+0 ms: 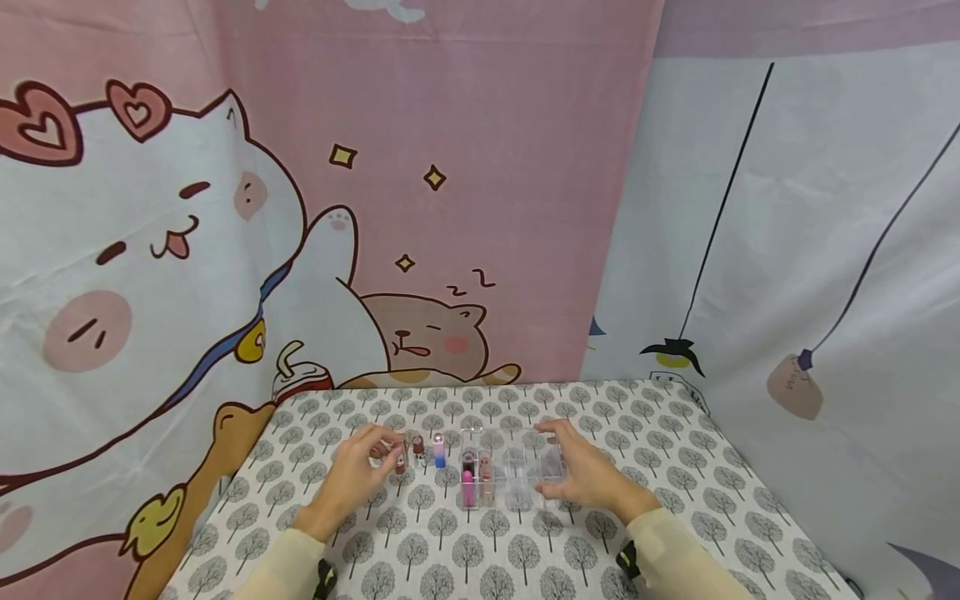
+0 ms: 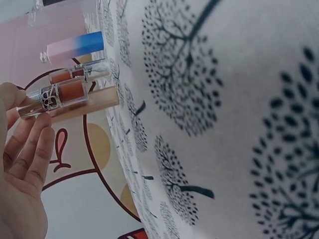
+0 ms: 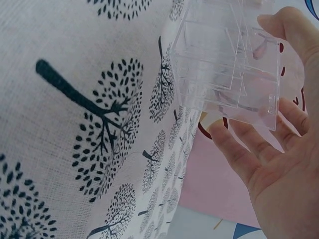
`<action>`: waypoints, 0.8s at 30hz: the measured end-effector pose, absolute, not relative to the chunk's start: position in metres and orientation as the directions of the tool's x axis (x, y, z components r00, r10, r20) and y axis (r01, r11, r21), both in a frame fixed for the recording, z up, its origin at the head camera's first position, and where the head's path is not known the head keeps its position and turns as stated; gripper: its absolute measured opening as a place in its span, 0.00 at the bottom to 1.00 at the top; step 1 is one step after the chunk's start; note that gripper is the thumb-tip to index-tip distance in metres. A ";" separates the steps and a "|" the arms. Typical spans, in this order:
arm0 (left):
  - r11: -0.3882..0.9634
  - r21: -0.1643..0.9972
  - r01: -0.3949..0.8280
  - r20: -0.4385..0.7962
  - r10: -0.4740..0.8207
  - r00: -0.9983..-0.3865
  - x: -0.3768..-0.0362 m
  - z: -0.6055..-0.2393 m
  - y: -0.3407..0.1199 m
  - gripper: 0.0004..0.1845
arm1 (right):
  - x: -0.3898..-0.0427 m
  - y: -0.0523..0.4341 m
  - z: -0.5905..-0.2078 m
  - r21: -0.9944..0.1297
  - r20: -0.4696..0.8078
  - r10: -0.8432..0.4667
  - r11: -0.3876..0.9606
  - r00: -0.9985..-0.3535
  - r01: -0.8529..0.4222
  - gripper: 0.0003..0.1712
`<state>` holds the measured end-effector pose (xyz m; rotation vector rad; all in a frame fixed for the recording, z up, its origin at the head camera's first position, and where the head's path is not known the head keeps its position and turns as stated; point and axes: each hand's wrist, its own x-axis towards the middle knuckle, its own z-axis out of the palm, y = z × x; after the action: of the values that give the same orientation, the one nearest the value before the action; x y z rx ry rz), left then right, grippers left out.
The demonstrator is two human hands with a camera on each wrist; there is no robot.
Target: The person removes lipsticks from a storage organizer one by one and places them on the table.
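My left hand pinches a small lip gloss tube with brownish-orange fill and a clear cap, between thumb and fingers, just above the tree-print tablecloth. Beside it stand a wood-coloured tube, another brown tube and a pink-and-blue tube. My right hand spans the right end of a clear acrylic organizer, thumb on the far side and fingers on the near side. The organizer has several compartments; its left ones hold a bright pink tube and two others.
The table carries a white cloth printed with grey trees. Cartoon-cat curtains hang close behind and to the left, and a pale curtain on the right. The table's left edge runs near my left forearm.
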<state>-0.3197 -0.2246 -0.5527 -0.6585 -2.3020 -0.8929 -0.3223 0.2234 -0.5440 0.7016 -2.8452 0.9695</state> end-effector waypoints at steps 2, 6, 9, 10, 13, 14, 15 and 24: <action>0.657 0.454 0.602 0.643 0.226 -0.732 -0.320 -0.553 -0.227 0.13 | -0.322 0.223 -0.544 -0.566 0.188 -0.401 0.702 -0.897 -0.432 0.64; 0.669 0.485 0.563 0.608 0.204 -0.767 -0.320 -0.554 -0.231 0.12 | -0.322 0.223 -0.544 -0.568 0.191 -0.404 0.698 -0.895 -0.436 0.64; 0.683 0.487 0.545 0.613 0.177 -0.770 -0.322 -0.556 -0.234 0.11 | -0.322 0.222 -0.544 -0.566 0.197 -0.406 0.696 -0.893 -0.441 0.64; 0.687 0.481 0.544 0.622 0.169 -0.764 -0.323 -0.558 -0.235 0.11 | -0.322 0.222 -0.544 -0.565 0.197 -0.406 0.697 -0.892 -0.442 0.64; 0.698 0.476 0.534 0.636 0.146 -0.758 -0.326 -0.561 -0.237 0.11 | -0.321 0.222 -0.543 -0.566 0.199 -0.407 0.695 -0.891 -0.444 0.64; 0.702 0.474 0.532 0.640 0.140 -0.755 -0.326 -0.562 -0.237 0.11 | -0.321 0.222 -0.542 -0.566 0.200 -0.408 0.694 -0.891 -0.446 0.63; 0.706 0.475 0.525 0.641 0.132 -0.756 -0.327 -0.563 -0.238 0.10 | -0.321 0.222 -0.542 -0.567 0.201 -0.411 0.691 -0.889 -0.447 0.63; 0.720 0.512 0.468 0.620 0.067 -0.782 -0.333 -0.569 -0.243 0.10 | -0.321 0.222 -0.542 -0.563 0.206 -0.412 0.692 -0.888 -0.452 0.63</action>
<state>-0.3332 -0.2434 -0.5691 -0.4052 -2.3435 -0.9104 -0.3208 0.2217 -0.5416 0.7236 -2.8308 0.9689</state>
